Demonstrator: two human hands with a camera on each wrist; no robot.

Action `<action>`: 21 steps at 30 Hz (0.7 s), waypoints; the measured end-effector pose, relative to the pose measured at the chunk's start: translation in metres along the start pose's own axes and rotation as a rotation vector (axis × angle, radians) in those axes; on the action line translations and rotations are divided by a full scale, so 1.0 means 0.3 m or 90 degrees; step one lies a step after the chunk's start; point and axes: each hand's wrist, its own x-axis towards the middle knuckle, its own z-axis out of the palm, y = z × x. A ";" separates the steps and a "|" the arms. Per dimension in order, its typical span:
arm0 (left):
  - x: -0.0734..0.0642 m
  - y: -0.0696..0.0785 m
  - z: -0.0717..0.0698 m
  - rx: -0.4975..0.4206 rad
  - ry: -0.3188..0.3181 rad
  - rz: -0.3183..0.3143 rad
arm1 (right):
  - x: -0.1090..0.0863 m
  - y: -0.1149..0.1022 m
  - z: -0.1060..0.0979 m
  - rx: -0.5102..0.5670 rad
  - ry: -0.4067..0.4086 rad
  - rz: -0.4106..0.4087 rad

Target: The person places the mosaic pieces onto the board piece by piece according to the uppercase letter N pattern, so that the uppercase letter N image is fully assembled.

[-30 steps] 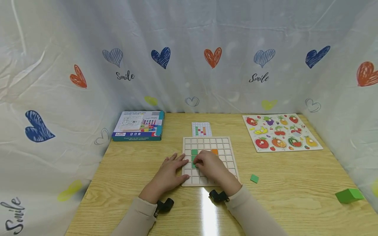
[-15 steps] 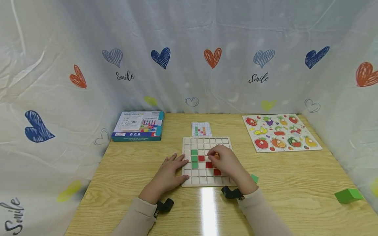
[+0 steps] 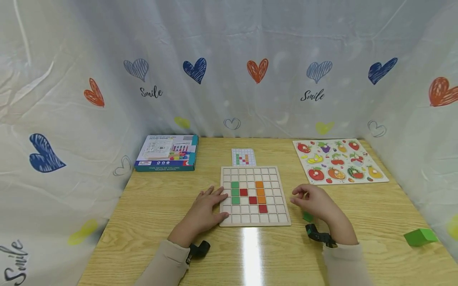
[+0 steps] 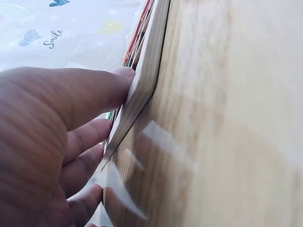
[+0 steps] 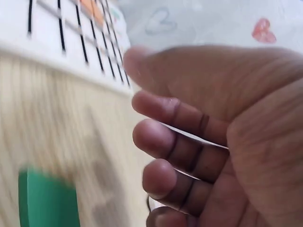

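A wooden grid board (image 3: 230, 218) lies flat on the table. Set in its squares are a column of three green tiles (image 3: 235, 192), three red tiles (image 3: 253, 200) on a diagonal, and a column of three orange tiles (image 3: 260, 192). My left hand (image 3: 207, 208) rests at the board's left edge, its thumb tip against the side in the left wrist view. Off the board's right side, my right hand (image 3: 316, 201) hovers over the table with loosely bent fingers and nothing between them. Just below it lies a loose green tile (image 5: 49, 201), partly covered in the head view.
A printed pattern card (image 3: 244, 156) touches the board's far edge. A boxed toy set (image 3: 166, 153) sits back left, a fruit peg puzzle (image 3: 340, 161) back right. Near the right table edge stands a green block (image 3: 420, 237). Printed curtains (image 3: 229, 99) surround the table (image 3: 161, 190).
My right hand has moved right, from over the green tiles, past the orange column, and off the board toward the loose green tile. My left hand has stayed at the board's edge.
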 end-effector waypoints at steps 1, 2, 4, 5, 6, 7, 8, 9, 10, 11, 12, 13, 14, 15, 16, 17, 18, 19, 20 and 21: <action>0.000 0.000 0.000 0.000 -0.001 -0.001 | -0.012 0.020 -0.006 -0.002 -0.003 0.007; -0.001 0.000 -0.001 0.000 -0.002 -0.002 | -0.024 0.039 -0.012 -0.003 -0.008 0.011; -0.001 0.001 -0.002 -0.003 -0.002 -0.004 | -0.046 0.077 -0.020 -0.004 -0.016 0.024; -0.001 0.002 -0.002 -0.004 -0.002 -0.005 | -0.057 0.093 -0.025 -0.007 -0.021 0.026; -0.002 0.003 -0.004 -0.005 -0.003 -0.008 | -0.066 0.108 -0.028 -0.010 -0.025 0.029; -0.003 0.005 -0.005 -0.008 -0.005 -0.013 | -0.075 0.120 -0.031 -0.012 -0.028 0.031; -0.005 0.006 -0.005 -0.011 -0.005 -0.015 | -0.083 0.129 -0.033 -0.012 -0.032 0.032; -0.006 0.006 -0.005 -0.013 -0.004 -0.014 | -0.089 0.137 -0.033 -0.015 -0.032 0.032; -0.008 0.007 -0.006 -0.015 -0.004 -0.016 | -0.094 0.142 -0.033 -0.016 -0.032 0.030; -0.009 0.008 -0.005 -0.017 -0.003 -0.018 | -0.096 0.144 -0.033 -0.019 -0.030 0.026; -0.010 0.008 -0.006 -0.017 -0.004 -0.019 | -0.098 0.146 -0.031 -0.019 -0.027 0.022; -0.010 0.008 -0.006 -0.017 -0.003 -0.019 | -0.098 0.146 -0.029 -0.022 -0.022 0.018; -0.010 0.009 -0.007 -0.019 -0.002 -0.019 | -0.099 0.145 -0.026 -0.025 -0.017 0.015; -0.009 0.008 -0.006 -0.019 0.000 -0.015 | -0.099 0.143 -0.023 -0.027 -0.012 0.012; -0.009 0.009 -0.007 -0.020 0.000 -0.017 | -0.099 0.142 -0.020 -0.026 -0.009 0.011; -0.009 0.009 -0.007 -0.020 0.000 -0.016 | -0.100 0.140 -0.019 -0.028 -0.006 0.008; -0.008 0.009 -0.007 -0.020 -0.001 -0.016 | -0.100 0.138 -0.016 -0.026 -0.005 0.009; -0.007 0.009 -0.006 -0.021 0.000 -0.015 | -0.101 0.136 -0.014 -0.025 -0.005 0.009; -0.006 0.009 -0.005 -0.020 0.000 -0.014 | -0.103 0.135 -0.013 -0.022 -0.005 0.010; -0.005 0.008 -0.005 -0.019 0.001 -0.012 | -0.104 0.134 -0.013 -0.021 -0.005 0.010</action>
